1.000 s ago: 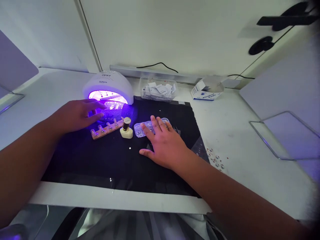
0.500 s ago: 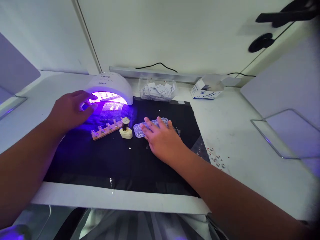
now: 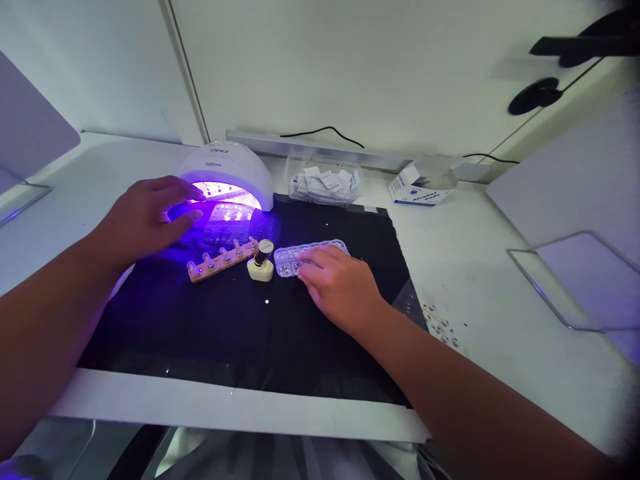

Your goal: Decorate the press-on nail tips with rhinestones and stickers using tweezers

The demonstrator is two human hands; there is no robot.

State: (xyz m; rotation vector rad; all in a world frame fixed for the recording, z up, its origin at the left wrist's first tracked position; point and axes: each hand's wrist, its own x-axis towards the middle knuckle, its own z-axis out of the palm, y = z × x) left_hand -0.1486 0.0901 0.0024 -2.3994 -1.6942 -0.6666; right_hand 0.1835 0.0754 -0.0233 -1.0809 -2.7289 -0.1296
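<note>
My left hand (image 3: 157, 217) is at the mouth of a white dome-shaped nail lamp (image 3: 227, 167) glowing purple. Its thumb and fingers are apart, and nothing shows between them. Over the right part of a clear compartment case of rhinestones (image 3: 286, 261) lies my right hand (image 3: 340, 277), fingers loosely bent and a little apart, covering that end. A cream nail polish bottle (image 3: 260, 270) with a dark and gold cap stands left of the case. Beside it, a stand with several clear nail tips (image 3: 223, 259) lies slantwise, small shiny stones along it.
A black mat (image 3: 215, 340) covers the middle of the white table. Behind it stand a clear tub of white packets (image 3: 325, 183) and an opened alcohol pads box (image 3: 420, 187). Loose stones (image 3: 443, 327) are scattered at right. A wire stand (image 3: 575, 280) is farther right.
My right hand's fingers, spread over the case before, have drawn in and bent, uncovering more of its left part. My left hand stays by the lamp. The view has shifted slightly.
</note>
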